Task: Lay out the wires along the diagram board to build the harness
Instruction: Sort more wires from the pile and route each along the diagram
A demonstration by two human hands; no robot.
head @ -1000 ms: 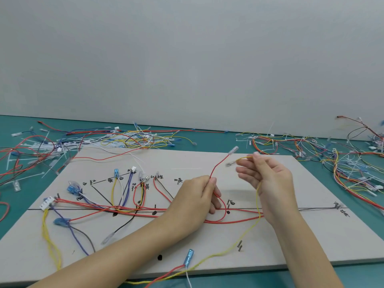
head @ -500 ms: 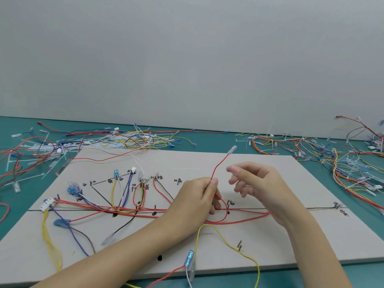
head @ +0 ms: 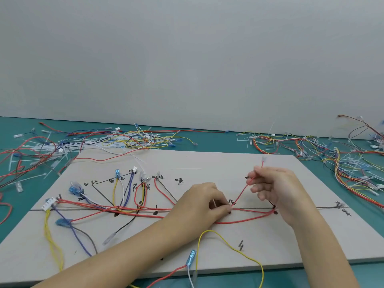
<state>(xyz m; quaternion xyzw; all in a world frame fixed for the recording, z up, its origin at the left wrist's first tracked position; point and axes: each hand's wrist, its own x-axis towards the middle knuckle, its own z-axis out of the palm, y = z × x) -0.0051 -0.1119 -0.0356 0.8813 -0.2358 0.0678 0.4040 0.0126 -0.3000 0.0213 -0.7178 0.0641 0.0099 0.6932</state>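
A green bench (head: 218,142) strewn with loose wires (head: 353,163) at 10 and 2 o'clock carries the pale diagram board (head: 207,161), its inked trunk line already followed by red, yellow and blue leads. At centre, the left hand (head: 199,202) pinches the red wire (head: 241,194) down on the trunk line, apparently anchoring the branch point, while the right hand (head: 276,183) pinches its free end, lifting the clear terminal (head: 264,159) toward 1 o'clock. A yellow wire (head: 228,245) loops slack at 6 o'clock.
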